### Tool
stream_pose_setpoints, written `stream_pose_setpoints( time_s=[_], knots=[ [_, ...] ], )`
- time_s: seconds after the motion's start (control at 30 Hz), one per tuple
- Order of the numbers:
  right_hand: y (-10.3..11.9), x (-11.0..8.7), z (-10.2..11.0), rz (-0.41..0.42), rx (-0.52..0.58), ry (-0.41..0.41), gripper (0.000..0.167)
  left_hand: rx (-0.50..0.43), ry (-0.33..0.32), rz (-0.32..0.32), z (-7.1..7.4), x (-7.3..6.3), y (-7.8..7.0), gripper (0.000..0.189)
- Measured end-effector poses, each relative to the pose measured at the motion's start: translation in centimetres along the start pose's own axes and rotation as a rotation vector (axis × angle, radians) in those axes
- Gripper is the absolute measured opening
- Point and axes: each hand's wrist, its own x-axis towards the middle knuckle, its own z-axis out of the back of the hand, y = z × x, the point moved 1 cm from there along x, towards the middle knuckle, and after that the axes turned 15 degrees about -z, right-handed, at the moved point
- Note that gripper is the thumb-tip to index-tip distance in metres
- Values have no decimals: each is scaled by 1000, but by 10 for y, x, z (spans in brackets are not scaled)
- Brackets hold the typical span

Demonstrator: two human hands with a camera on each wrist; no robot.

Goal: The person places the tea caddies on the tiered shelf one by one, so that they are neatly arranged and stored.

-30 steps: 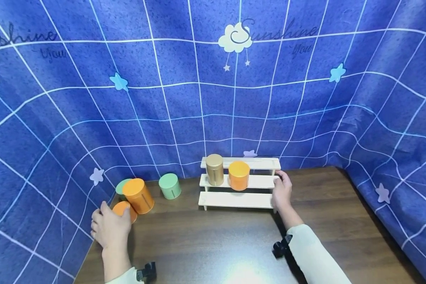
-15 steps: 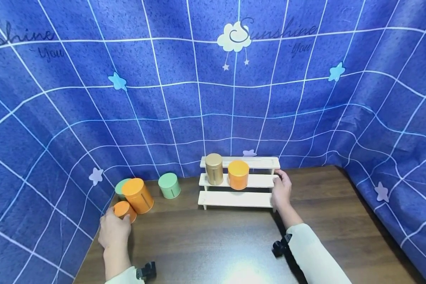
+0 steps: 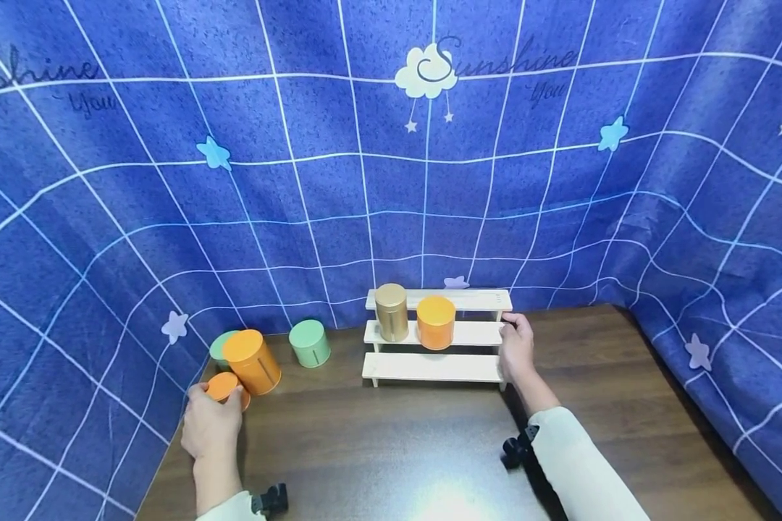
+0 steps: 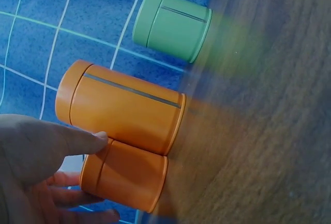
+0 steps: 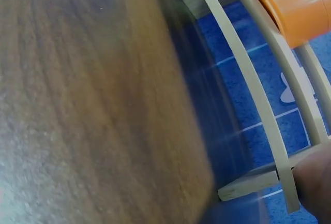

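My left hand pinches a short orange lidded tin near its lid, thumb on one side and fingers on the other. The tin stands on the table against a taller orange tin. At the right, my right hand grips the end of a three-step wooden display shelf; its fingers are partly hidden behind the side frame. A gold tin and an orange tin stand side by side on the middle step of the shelf.
One green tin stands between the orange tins and the shelf. Another green tin is partly hidden behind the tall orange one. A blue patterned curtain hangs along the back and sides of the brown wooden table.
My left hand has moved a little right, from beside the short orange tin to around it. The right hand stays on the shelf's end.
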Motion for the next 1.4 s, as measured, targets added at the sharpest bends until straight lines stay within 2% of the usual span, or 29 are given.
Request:
stream_pose_setpoints(
  time_s=[0.43,0.67,0.9,1.17,1.4],
  knots=[
    [-3,2,1,10,-43,-9,34,-107,-108,-45,6,-1,4,66],
    [-5,3,1,28,-24,-23,33,-148,-197,-56,17,-4,-5,62],
    [-7,7,2,16,-14,-3,34,-188,-214,-53,27,-7,-14,66],
    [-5,4,0,29,-23,-16,34,-236,-263,-130,34,-10,-23,58],
    [-6,4,0,48,4,-16,33,-261,-223,-204,40,-14,-44,56]
  ],
)
